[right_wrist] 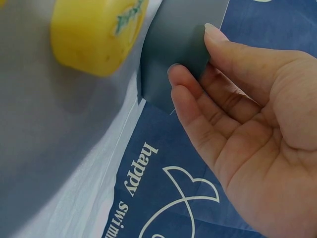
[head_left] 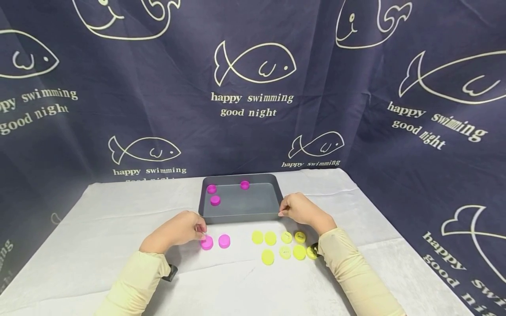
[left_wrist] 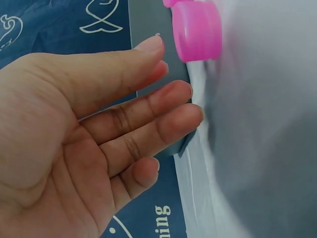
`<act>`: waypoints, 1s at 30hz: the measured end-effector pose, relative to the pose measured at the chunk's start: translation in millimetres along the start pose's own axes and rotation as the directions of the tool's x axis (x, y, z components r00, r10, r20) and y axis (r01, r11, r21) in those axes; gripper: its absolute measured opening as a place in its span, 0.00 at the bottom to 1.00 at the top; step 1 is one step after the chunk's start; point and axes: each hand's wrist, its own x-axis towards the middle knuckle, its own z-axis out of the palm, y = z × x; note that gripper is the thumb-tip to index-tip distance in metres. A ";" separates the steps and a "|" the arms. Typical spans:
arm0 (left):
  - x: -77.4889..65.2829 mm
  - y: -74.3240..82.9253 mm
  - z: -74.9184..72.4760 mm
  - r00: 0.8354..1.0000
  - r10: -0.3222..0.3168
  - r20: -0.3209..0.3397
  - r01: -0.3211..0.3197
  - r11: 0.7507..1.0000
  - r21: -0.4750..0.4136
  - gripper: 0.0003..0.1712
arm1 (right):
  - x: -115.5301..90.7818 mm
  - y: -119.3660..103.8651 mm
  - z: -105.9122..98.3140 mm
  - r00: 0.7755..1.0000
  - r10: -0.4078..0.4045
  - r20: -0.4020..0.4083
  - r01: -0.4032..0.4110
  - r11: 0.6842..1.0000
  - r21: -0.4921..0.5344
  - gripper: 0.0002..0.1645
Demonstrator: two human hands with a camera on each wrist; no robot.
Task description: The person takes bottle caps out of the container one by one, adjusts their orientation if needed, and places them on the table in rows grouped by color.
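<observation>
My left hand [head_left: 186,228] is over a pink bottle cap [head_left: 207,242] on the table. In the left wrist view, its loosely bent fingers hold nothing, and the cap [left_wrist: 199,32] sits just past the thumb tip. A second pink cap [head_left: 224,241] lies to its right. Behind them stands a dark grey rectangular tray [head_left: 247,202] with three magenta caps inside, two at the left and one [head_left: 244,184] at the back. At the tray's front right corner, my right hand [head_left: 302,208] grips the wall between thumb and fingers; part of that grip is hidden behind the wall.
Several yellow caps [head_left: 270,238] lie in two rough rows in front of the tray, some with dark marks on top. The right sleeve [head_left: 352,267] passes close beside the rightmost one. A dark blue cloth [head_left: 253,140] with fish drawings hangs behind the white-covered table [head_left: 221,285].
</observation>
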 end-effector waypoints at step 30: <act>69.0 -0.1 -32.5 0.905 0.052 -0.422 0.012 0.989 0.147 0.08 | -0.6 -1.3 -0.3 1.000 0.008 0.002 -0.008 1.000 -0.003 0.05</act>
